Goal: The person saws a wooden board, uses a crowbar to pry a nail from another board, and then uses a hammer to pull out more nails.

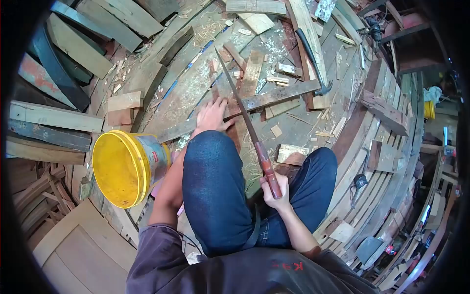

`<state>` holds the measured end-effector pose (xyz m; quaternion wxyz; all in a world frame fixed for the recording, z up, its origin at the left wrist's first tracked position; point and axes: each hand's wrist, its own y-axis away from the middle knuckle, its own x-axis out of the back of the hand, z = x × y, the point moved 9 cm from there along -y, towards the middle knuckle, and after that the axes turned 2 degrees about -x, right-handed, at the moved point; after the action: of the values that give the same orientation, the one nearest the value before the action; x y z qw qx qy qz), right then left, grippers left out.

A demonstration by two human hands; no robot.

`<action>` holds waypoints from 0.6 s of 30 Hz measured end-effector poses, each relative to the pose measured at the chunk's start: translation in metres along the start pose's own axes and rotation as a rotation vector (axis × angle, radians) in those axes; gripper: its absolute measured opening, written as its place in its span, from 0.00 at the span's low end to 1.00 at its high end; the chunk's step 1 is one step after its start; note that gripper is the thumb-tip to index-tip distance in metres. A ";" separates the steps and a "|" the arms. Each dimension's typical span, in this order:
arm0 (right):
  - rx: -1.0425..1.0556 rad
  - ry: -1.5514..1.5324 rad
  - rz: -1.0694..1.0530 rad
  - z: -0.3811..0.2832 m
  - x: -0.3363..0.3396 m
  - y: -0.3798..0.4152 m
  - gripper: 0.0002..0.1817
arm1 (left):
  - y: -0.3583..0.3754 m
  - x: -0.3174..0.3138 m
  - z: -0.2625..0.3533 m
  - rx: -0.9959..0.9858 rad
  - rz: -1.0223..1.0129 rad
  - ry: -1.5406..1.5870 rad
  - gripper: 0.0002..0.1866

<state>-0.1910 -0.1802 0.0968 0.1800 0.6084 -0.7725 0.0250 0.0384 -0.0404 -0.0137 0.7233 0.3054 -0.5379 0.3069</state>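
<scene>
Over a plank (281, 95), saw (250, 125) pointing forward-left, right hand (281, 185) clenching handle (265, 161), left hand (211, 116) splayed

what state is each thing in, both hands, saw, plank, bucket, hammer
left hand, open, resting on the plank
right hand, closed round the handsaw's handle
handsaw, held, blade crossing over the plank; whether it has started a cut cannot be told
plank, lying flat under the left hand
yellow bucket, open, no lid on, stained inside
hammer, lying down, not held
</scene>
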 end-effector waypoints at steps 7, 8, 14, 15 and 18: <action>0.021 0.039 -0.021 -0.013 -0.002 -0.004 0.06 | -0.003 -0.008 -0.005 0.021 -0.030 0.039 0.37; 0.032 0.058 -0.033 -0.015 -0.003 -0.004 0.05 | -0.002 -0.009 -0.004 0.015 -0.003 0.033 0.37; 0.011 0.066 -0.001 -0.013 -0.010 -0.038 0.05 | -0.001 -0.008 0.001 -0.014 0.027 0.024 0.36; -0.002 0.059 0.010 -0.012 -0.014 -0.049 0.05 | -0.001 -0.005 0.002 -0.028 0.047 0.008 0.36; -0.080 -0.010 0.014 -0.013 -0.022 -0.058 0.05 | -0.003 -0.008 -0.006 0.027 -0.046 0.084 0.34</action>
<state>-0.1285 -0.1713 0.0916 0.2000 0.5954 -0.7781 -0.0078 0.0421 -0.0384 -0.0235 0.7478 0.3143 -0.4959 0.3100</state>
